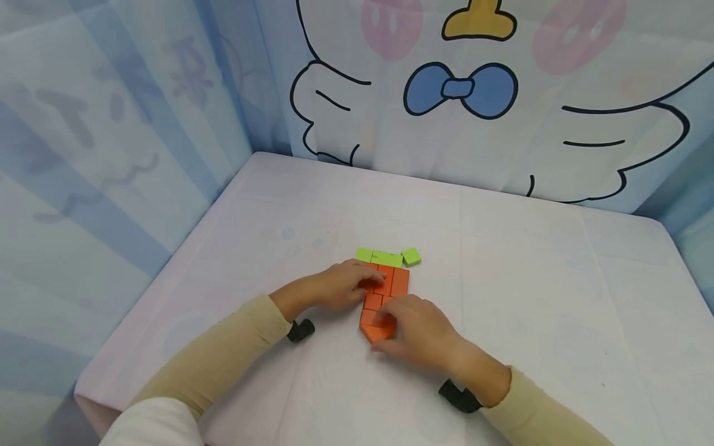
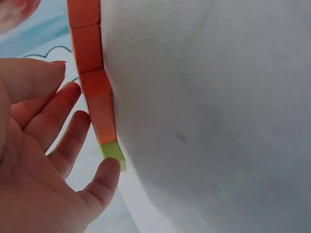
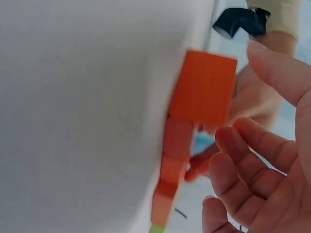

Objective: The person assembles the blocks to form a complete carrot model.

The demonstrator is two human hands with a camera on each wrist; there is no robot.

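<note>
Orange blocks [image 1: 400, 282] lie packed together in a long flat shape that comes to a blunt point at the near end. Along its far end runs a row of green blocks [image 1: 387, 258], and one small green block [image 1: 411, 256] sits turned at the row's right. My left hand [image 1: 340, 285] reaches over the left edge, its fingers loosely bent; in the left wrist view the fingertips [image 2: 80, 119] are against or close to the blocks' side. Over the near right part is my right hand [image 1: 421, 331], fingers spread and relaxed; the right wrist view shows nothing gripped.
A pale cloth [image 1: 530, 297] covers the table. Printed curtains stand behind the table [image 1: 457, 142] and along its left side [image 1: 111, 186]. Dark wrist devices [image 1: 460, 396] sit below both wrists.
</note>
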